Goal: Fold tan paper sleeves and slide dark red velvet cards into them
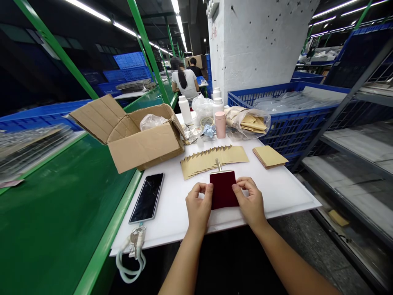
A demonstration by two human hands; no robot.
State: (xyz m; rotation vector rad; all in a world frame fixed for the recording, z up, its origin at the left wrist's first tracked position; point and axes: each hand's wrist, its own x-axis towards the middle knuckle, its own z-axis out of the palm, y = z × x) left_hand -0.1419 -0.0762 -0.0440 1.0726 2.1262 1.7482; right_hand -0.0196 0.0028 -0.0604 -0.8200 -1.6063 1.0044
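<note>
Bare left hand and right hand, both grips pinching opposite edges of a flat dark-red velvet block with slim metal post, on a white plastic counter.

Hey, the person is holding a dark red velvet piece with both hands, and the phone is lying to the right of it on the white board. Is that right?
Not quite: the phone lies to the left of the dark red velvet piece, not the right, as the head view shows. The rest stands: the left hand and right hand hold it above the white board.
</note>
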